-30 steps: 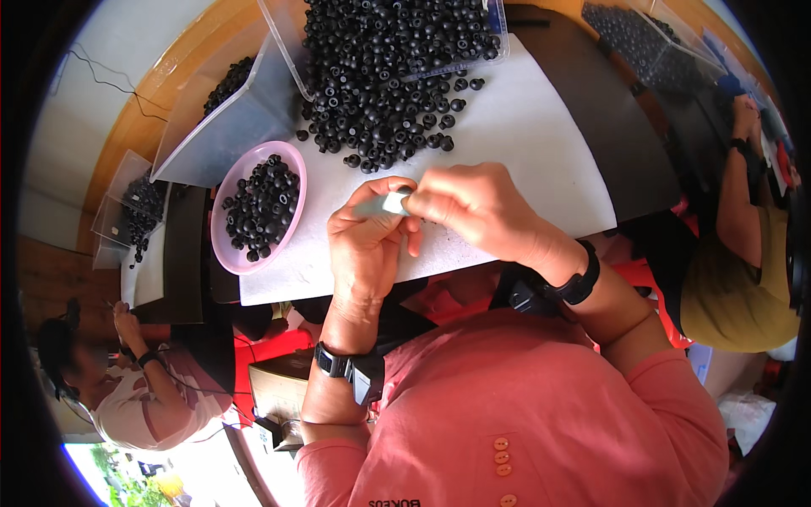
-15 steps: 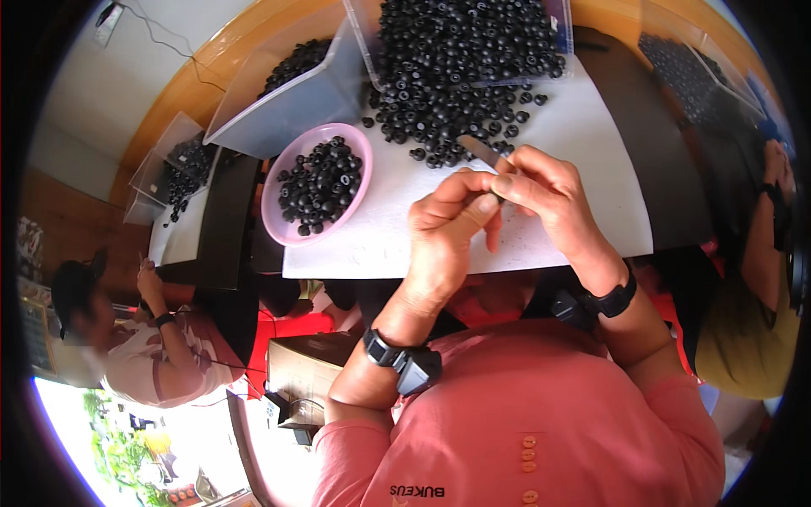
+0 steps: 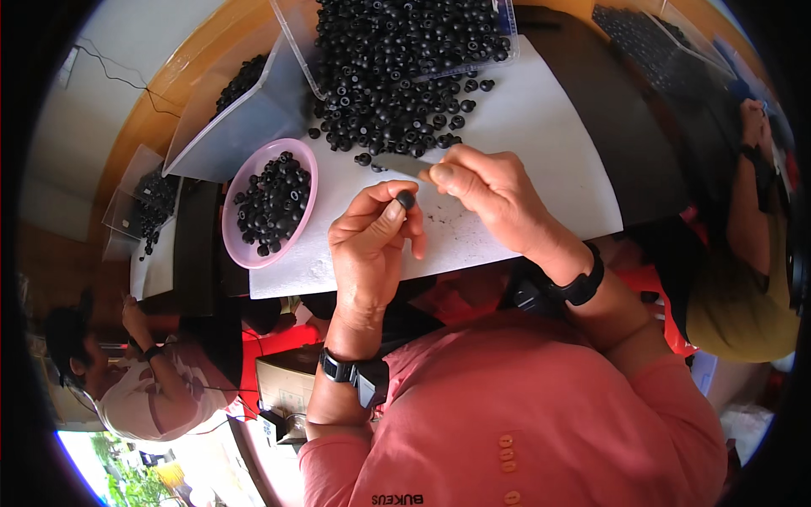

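Note:
Between the thumb and fingers of my left hand (image 3: 369, 237) sits one small round black rubber-looking piece (image 3: 405, 199). A short flat-bladed knife (image 3: 400, 164) is gripped in my right hand (image 3: 498, 193), its blade pointing left just above the held piece and apart from it. Left of my hands, a pink oval bowl (image 3: 230, 221) contains many similar black pieces. Beyond my hands, a large heap of black pieces (image 3: 380, 110) spills from a tipped clear bin (image 3: 293, 52) onto the white board (image 3: 541, 144).
Small dark crumbs lie on the board near my right hand. Another plastic bin (image 3: 236, 127) with black pieces stands behind the bowl. A co-worker (image 3: 152, 380) sits at the left beside a similar heap; another person's arm (image 3: 748, 194) shows at the right.
My hands have moved apart, the knife coming away from the black piece, which now shows at my left fingertips. The whole view has shifted, so the board and bowl appear further left.

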### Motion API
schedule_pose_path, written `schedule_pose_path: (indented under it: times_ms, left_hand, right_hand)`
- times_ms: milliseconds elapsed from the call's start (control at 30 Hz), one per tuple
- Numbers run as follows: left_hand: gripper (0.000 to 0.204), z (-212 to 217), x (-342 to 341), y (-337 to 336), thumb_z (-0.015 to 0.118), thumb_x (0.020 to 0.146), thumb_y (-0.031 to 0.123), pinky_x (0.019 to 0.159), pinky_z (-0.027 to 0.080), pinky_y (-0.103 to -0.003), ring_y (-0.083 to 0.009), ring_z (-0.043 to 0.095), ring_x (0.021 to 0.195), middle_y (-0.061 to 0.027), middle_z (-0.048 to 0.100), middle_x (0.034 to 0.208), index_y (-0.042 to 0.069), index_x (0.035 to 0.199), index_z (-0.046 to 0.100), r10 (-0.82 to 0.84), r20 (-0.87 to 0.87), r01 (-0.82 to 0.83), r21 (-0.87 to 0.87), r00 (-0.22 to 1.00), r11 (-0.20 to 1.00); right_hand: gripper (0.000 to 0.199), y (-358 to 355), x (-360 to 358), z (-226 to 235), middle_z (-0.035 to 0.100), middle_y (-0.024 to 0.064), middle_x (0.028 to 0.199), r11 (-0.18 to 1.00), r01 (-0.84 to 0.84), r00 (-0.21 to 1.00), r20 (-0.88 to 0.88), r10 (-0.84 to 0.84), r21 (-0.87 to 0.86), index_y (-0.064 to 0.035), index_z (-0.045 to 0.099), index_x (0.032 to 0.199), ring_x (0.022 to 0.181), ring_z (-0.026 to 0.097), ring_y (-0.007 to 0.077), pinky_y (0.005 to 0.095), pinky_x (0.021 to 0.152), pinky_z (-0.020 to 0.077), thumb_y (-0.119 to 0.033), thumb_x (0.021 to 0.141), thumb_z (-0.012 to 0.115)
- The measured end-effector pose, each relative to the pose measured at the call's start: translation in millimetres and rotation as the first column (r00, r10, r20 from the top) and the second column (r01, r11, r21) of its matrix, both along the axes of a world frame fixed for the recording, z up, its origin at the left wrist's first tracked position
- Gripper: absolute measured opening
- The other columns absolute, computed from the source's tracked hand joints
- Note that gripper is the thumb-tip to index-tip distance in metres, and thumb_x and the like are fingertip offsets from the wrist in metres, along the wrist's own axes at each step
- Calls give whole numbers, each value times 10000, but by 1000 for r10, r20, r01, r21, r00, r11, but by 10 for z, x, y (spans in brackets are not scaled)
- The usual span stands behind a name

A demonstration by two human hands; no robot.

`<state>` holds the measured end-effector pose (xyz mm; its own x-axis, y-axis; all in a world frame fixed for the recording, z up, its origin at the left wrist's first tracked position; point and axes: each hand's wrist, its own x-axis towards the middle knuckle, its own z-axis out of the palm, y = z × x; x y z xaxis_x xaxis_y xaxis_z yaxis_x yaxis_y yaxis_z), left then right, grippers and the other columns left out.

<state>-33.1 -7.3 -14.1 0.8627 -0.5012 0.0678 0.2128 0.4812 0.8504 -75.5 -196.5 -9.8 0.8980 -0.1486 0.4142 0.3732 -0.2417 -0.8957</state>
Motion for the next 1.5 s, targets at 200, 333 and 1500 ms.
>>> schedule_pose_path:
  times_ms: [200, 333, 1500]
  left_hand:
    - [152, -85, 18, 4, 603, 1013, 34, 581, 533, -314, -186, 649, 756, -124, 684, 936, -40, 1133, 660, -22, -11, 22, -33, 1000, 999]
    - [121, -91, 4, -17, 611, 1005, 20, 559, 521, -310, -187, 645, 717, -136, 693, 932, -33, 1104, 658, -5, -11, 5, -8, 1000, 1000]
    - [143, -53, 46, -22, 609, 981, -16, 508, 507, -315, -205, 634, 716, -168, 688, 925, -81, 1099, 659, -51, -61, 49, -48, 997, 998]
  right_hand:
    - [313, 34, -7, 56, 588, 132, 602, 972, 44, 999, 28, -39, -230, -60, 646, 816, 533, 589, 302, 410, 531, 442, -315, 998, 650]
    - [343, 28, 17, 25, 583, 136, 596, 941, 56, 998, 48, -42, -333, -58, 615, 796, 558, 603, 336, 440, 536, 444, -332, 1002, 634]
    - [346, 50, 28, 25, 555, 119, 572, 972, 27, 1000, -8, -30, -232, -58, 628, 772, 500, 556, 275, 395, 508, 423, -330, 981, 676]
